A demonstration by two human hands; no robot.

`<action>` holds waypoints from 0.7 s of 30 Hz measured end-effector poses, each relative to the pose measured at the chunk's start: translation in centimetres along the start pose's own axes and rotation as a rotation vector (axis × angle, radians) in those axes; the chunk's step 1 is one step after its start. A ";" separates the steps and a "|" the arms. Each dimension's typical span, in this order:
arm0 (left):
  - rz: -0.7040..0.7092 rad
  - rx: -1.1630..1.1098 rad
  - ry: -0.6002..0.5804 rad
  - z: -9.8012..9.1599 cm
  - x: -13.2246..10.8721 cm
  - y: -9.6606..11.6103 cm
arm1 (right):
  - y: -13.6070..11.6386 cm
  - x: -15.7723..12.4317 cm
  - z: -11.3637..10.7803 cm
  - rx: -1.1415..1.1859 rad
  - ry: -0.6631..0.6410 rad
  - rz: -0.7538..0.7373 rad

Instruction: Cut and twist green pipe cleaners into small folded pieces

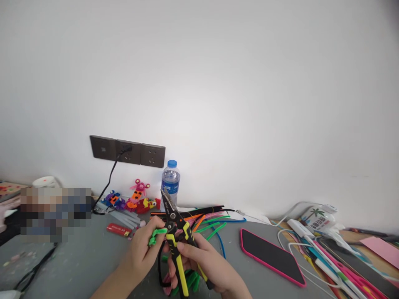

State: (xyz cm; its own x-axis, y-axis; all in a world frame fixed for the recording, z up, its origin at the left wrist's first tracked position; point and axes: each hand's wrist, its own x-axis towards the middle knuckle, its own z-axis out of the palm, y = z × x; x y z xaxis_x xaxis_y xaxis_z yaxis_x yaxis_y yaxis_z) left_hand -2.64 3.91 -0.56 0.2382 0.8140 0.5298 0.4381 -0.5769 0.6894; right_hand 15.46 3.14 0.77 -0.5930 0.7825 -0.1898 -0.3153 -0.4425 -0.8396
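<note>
My left hand (141,247) pinches a bent, twisted green pipe cleaner (152,239) between thumb and fingers, beside the pivot of the pliers. Wrapped around the black and yellow handles of the pliers (178,261) is my right hand (213,261). Their jaws point up and away, slightly apart, in front of the water bottle. Whether the green piece touches the pliers I cannot tell. Beneath my hands lie short green pipe cleaner pieces (195,280), partly hidden. Longer green pipe cleaners (215,228) and orange, black and blue ones lie just behind.
A blue-capped water bottle (171,176) stands against the wall, beside small pipe cleaner figures (137,197). Glue sticks (124,218) and a red box cutter (118,229) lie left. On the right are a pink-edged phone (271,255), white cables (285,245) and pink scissors (346,265).
</note>
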 end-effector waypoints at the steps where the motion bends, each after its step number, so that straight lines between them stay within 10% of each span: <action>1: -0.002 -0.019 0.002 0.0 0.0 0.2 | 0.1 0.0 0.0 0.014 0.014 0.002; 21: -0.032 0.016 0.125 0.6 -0.4 -0.3 | 0.6 0.5 0.6 0.006 -0.038 0.051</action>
State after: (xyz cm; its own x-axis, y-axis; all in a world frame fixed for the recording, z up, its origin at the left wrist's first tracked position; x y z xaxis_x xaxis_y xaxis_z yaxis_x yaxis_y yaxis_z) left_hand -2.36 3.84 -1.29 0.1143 0.8166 0.5658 0.4574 -0.5488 0.6997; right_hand 14.55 2.98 0.46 -0.6363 0.7417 -0.2123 -0.2887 -0.4840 -0.8261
